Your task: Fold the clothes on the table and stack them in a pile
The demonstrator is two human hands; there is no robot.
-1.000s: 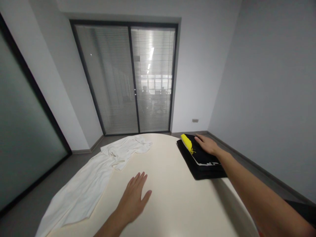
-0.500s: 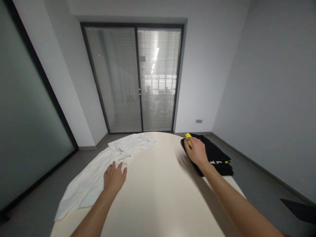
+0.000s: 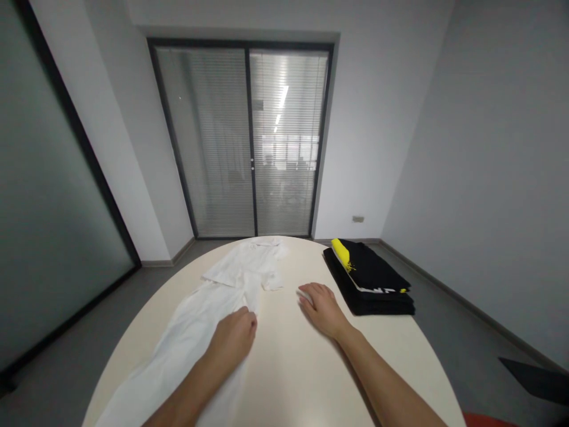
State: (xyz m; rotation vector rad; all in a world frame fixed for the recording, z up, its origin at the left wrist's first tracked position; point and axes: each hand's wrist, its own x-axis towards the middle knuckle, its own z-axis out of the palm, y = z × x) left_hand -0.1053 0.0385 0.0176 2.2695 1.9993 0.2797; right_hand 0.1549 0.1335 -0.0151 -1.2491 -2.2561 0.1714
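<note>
A white garment (image 3: 208, 320) lies stretched along the left half of the round cream table (image 3: 293, 367). My left hand (image 3: 233, 338) rests on the garment's right edge with the fingers curled over the cloth. My right hand (image 3: 322, 308) sits palm down on the bare tabletop just right of the garment, fingers bent, holding nothing that I can see. A folded stack of black clothes with a yellow patch (image 3: 368, 276) lies at the table's far right, apart from both hands.
Beyond the table stands a glass sliding door with blinds (image 3: 249, 142). A dark glass partition (image 3: 48, 225) runs along the left and a grey wall on the right. Grey floor surrounds the table. A red object (image 3: 489, 421) shows at the bottom right.
My right hand left the black stack and came to the table's middle. My left hand moved right along the white garment, which now lies straighter and nearer the centre.
</note>
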